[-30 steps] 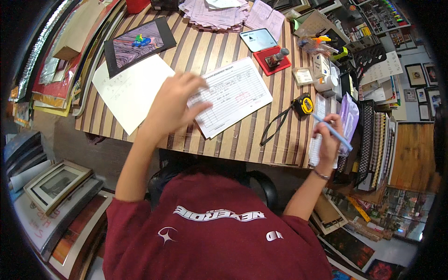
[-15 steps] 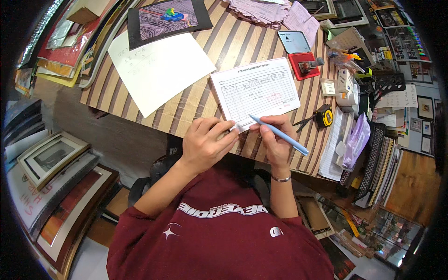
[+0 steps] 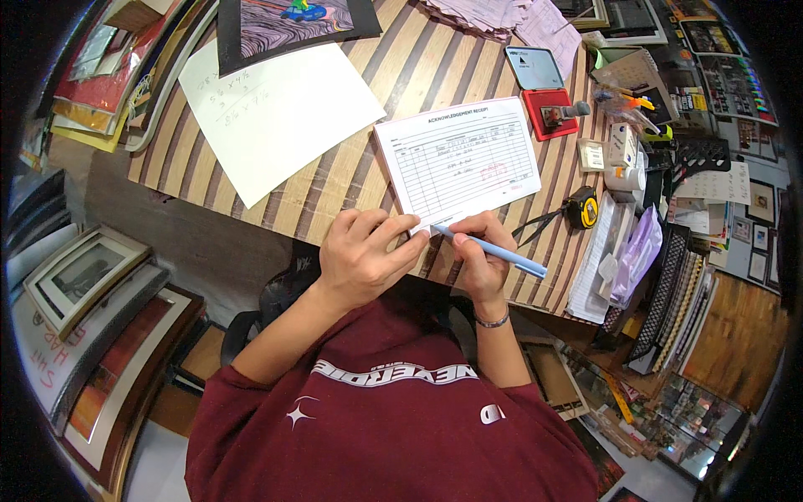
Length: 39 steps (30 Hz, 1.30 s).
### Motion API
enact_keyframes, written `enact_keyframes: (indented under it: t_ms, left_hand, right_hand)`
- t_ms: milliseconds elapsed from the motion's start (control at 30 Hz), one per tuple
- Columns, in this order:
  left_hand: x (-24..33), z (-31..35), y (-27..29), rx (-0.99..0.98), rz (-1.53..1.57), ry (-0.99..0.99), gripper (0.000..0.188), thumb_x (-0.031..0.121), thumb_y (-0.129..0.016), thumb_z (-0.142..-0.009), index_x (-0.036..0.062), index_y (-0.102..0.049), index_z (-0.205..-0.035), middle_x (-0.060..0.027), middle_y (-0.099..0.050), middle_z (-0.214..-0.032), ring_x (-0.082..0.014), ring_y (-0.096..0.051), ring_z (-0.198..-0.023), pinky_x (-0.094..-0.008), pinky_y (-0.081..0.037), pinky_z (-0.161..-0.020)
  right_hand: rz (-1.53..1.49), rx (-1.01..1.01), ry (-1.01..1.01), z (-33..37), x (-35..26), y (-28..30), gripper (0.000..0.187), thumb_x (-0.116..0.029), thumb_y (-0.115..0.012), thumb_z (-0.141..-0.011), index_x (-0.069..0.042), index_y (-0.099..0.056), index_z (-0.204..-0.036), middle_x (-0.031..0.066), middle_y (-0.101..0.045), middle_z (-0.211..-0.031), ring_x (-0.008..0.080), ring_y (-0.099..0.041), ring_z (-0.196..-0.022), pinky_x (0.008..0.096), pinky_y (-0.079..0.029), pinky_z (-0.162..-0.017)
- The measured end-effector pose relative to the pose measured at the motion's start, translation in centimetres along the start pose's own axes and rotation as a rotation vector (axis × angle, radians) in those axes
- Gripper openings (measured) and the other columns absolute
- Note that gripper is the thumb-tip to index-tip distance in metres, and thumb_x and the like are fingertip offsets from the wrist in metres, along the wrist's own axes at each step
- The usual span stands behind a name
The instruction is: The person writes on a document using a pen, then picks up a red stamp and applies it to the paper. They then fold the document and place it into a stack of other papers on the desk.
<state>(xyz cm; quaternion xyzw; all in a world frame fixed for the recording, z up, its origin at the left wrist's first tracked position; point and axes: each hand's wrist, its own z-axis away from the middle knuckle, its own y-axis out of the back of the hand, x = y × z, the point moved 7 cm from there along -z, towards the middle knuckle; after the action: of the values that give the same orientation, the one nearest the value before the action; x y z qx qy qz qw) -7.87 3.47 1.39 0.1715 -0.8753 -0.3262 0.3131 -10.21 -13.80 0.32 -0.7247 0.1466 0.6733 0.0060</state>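
A white receipt pad (image 3: pixel 468 159) with handwritten lines and a faint red stamp mark lies slightly tilted on the striped table. My left hand (image 3: pixel 364 259) is closed at its near left corner, with curled fingers gripping the edge. A light blue pen (image 3: pixel 512 258) is pinched in my right hand (image 3: pixel 483 255). The pen's tip meets the lower edge of the pad, close to my left fingertips. Left of the pad lies a cream sheet (image 3: pixel 284 125) with pencilled figures.
A red ink pad (image 3: pixel 534 107) holds a stamp (image 3: pixel 570 110) beyond the receipt pad. At right are a yellow-black tape measure (image 3: pixel 583 209), a purple packet (image 3: pixel 637 259) and stationery. A black-bordered picture (image 3: pixel 355 23) overlaps the sheet. Frames (image 3: pixel 84 272) lean at lower left.
My right hand has moved slightly left and down, bringing the pen tip from within the form to its near edge. My left hand stays on the corner. The view has shifted slightly.
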Motion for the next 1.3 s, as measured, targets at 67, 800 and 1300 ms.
enact_keyframes:
  t_ms: [67, 800, 1300]
  left_hand:
    - [-0.01, -0.02, -0.06, 0.006, 0.002, 0.003, 0.027, 0.021, -0.077, -0.07, 0.0234, -0.075, -0.097, 0.0073, -0.067, -0.102, -0.0146, -0.057, -0.086, -0.0317, -0.041, -0.075]
    - [0.04, -0.13, -0.01, -0.001, -0.009, 0.009, 0.026, 0.021, -0.078, -0.069, 0.0238, -0.075, -0.095, 0.0086, -0.067, -0.102, -0.0136, -0.056, -0.087, -0.0313, -0.04, -0.076]
    - [0.1, -0.17, 0.06, 0.005, -0.011, -0.007, 0.02, 0.022, -0.075, -0.072, 0.021, -0.072, -0.092, 0.0066, -0.065, -0.102, -0.0139, -0.056, -0.086, -0.0308, -0.041, -0.076]
  right_hand:
    - [0.027, -0.012, 0.023, -0.07, -0.14, -0.1, 0.005, -0.001, -0.059, -0.084, 0.003, -0.063, -0.085, 0.0007, -0.055, -0.064, 0.0066, -0.046, -0.055, 0.0237, -0.035, -0.05]
    - [0.041, 0.118, 0.058, 0.03, 0.28, 0.53, 0.007, -0.001, -0.056, -0.087, 0.003, -0.06, -0.084, -0.001, -0.05, -0.06, 0.0042, -0.04, -0.051, 0.0227, -0.03, -0.047]
    - [0.141, 0.103, 0.077, 0.28, 0.26, 0.77, 0.008, -0.002, -0.052, -0.088, 0.003, -0.058, -0.088, 0.0034, -0.053, -0.068, 0.0063, -0.045, -0.056, 0.0211, -0.035, -0.052]
